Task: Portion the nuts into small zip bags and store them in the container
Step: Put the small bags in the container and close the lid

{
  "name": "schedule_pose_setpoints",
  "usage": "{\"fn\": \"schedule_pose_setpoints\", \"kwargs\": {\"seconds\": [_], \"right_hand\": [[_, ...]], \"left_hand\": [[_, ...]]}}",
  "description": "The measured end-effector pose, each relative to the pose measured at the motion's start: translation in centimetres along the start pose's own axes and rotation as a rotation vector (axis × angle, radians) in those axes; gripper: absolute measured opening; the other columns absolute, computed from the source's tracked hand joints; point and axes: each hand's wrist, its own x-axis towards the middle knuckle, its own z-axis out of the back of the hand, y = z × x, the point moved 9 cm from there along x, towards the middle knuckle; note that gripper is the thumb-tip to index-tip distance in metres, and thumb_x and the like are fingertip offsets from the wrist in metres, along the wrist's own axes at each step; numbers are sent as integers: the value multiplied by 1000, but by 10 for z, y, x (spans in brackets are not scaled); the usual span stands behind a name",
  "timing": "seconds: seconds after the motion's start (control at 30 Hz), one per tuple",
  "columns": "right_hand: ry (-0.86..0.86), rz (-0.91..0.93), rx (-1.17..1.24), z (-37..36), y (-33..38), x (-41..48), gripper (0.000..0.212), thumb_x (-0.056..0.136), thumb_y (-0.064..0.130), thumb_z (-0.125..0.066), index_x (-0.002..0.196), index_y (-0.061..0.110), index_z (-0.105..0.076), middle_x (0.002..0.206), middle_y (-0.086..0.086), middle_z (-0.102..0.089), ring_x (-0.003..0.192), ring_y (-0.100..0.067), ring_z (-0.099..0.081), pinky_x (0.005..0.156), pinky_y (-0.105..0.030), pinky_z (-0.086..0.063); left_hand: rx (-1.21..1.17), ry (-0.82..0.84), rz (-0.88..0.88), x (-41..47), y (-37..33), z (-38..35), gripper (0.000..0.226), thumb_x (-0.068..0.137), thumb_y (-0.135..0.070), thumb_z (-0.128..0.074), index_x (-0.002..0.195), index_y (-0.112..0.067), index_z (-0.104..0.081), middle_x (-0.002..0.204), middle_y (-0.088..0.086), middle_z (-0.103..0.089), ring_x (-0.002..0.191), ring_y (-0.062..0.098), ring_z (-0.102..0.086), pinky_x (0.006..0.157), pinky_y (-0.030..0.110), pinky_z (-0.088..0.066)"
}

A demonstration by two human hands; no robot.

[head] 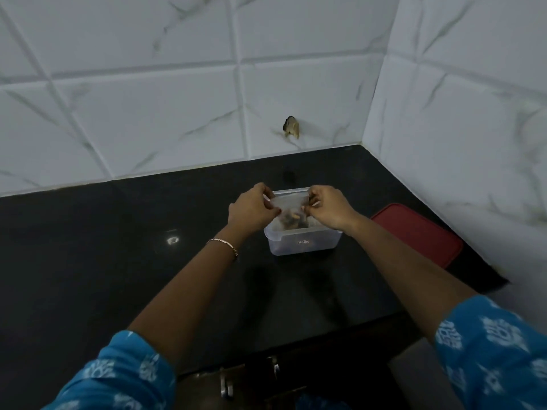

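White marble-look tiled wall (148, 113) across the back, meeting a second tiled wall (473, 113) at the right to form a corner. Black polished countertop (88, 261) runs into that corner and shows a spot of reflected light on its left part.

A person stands at the counter with both forearms reaching forward. Blue sleeves with a white print, left sleeve (118, 377) and right sleeve (497, 350), end near the elbows.

Red lid (420, 232) lies flat on the counter near the right wall, just right of the container and apart from it.

Clear plastic container (305, 241), rectangular and uncovered, sits on the counter towards the corner. A small dark label is on its near side.

Left hand (251, 208) and right hand (328, 207) are raised above the container's far half, knuckles towards me. Each has its fingers curled, thumb and fingertips pinching one top corner of the zip bag: left hand on the left corner, right hand on the right.

Zip bag (288, 204), small and clear, is stretched between the two hands with its top edge roughly level. Its lower part hangs down inside the container's rim. Whether the zip strip is sealed, cannot tell.

Nuts (293, 218) show as a dark and tan clump at the bottom of the bag. Through the container's cloudy wall I cannot make out what else lies inside.

Thin metal bracelet (225, 244) on the left wrist.

Small brown chipped spot (291, 127) in the back wall tile, above the container.
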Motion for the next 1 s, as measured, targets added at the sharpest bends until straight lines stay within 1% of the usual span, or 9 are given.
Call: {"fn": "schedule_pose_setpoints", "kwargs": {"seconds": [0.1, 0.23, 0.33, 0.4, 0.47, 0.53, 0.67, 0.83, 1.0], "right_hand": [[78, -13, -104, -15, -9, 1, 17, 83, 15, -72, 97, 19, -63, 94, 0, -67, 91, -15, -65, 82, -28, -53], [52, 2, -151, -14, -9, 3, 39, 78, 19, -77, 113, 23, -61, 103, 9, -61, 95, -8, -59, 83, -23, -48], [-100, 139, -99, -1, 8, -2, 37, 75, 19, -79, 105, 26, -58, 103, 13, -58, 90, -2, -55, 77, -17, -46], [-279, 260, -189, 10, 22, -11, 26, 78, 18, -76, 96, 24, -58, 101, 10, -57, 88, -2, -52, 73, -16, -43], [-369, 357, -314, 12, 35, -20, 15, 81, 19, -72, 92, 21, -61, 100, 5, -59, 89, -5, -52, 74, -21, -46], [-288, 382, -400, 1, 39, -22, 12, 87, 26, -66, 98, 21, -64, 104, 3, -63, 95, -11, -58, 80, -28, -51], [-9, 339, -406, -31, 24, -19, 26, 97, 32, -52, 119, 24, -62, 121, 2, -64, 112, -15, -59, 95, -33, -48], [148, 234, -445, -47, 5, -17, 32, 103, 35, -35, 123, 27, -59, 128, 0, -61, 113, -15, -58, 96, -34, -46], [327, 135, -500, -52, 6, -20, 44, 106, 34, -21, 137, 22, -50, 142, -4, -51, 124, -20, -50, 102, -34, -37]], "left_hand": [[161, 45, -14, 0, -2, -9, 28, 82, -33, -71, 102, -28, -53, 101, -7, -67, 103, 17, -61, 99, 46, -36], [209, -44, -85, 1, -13, -6, 37, 80, -35, -73, 110, -27, -53, 109, -9, -64, 102, 14, -59, 95, 43, -36], [181, -153, -171, 0, -23, 2, 28, 84, -32, -71, 107, -28, -56, 106, -11, -63, 97, 12, -60, 94, 43, -39], [214, -166, -184, 0, -26, 2, 19, 87, -30, -68, 104, -28, -59, 106, -9, -64, 99, 12, -59, 95, 42, -38], [249, -159, -172, 1, -25, -1, 13, 89, -30, -65, 101, -28, -62, 106, -8, -64, 101, 12, -59, 95, 41, -37], [274, -156, -150, 2, -21, -4, 10, 89, -31, -65, 99, -29, -64, 105, -9, -65, 101, 13, -60, 96, 40, -36], [358, -115, -107, 7, -13, -14, 17, 89, -33, -66, 106, -30, -67, 112, -6, -64, 107, 16, -59, 101, 42, -34], [607, -6, -94, 12, -14, -30, 25, 90, -31, -62, 116, -33, -65, 124, -1, -58, 119, 21, -50, 102, 48, -33], [763, 112, -102, 15, -13, -39, 25, 95, -31, -52, 117, -27, -64, 122, 2, -57, 119, 23, -44, 100, 52, -32]]}}
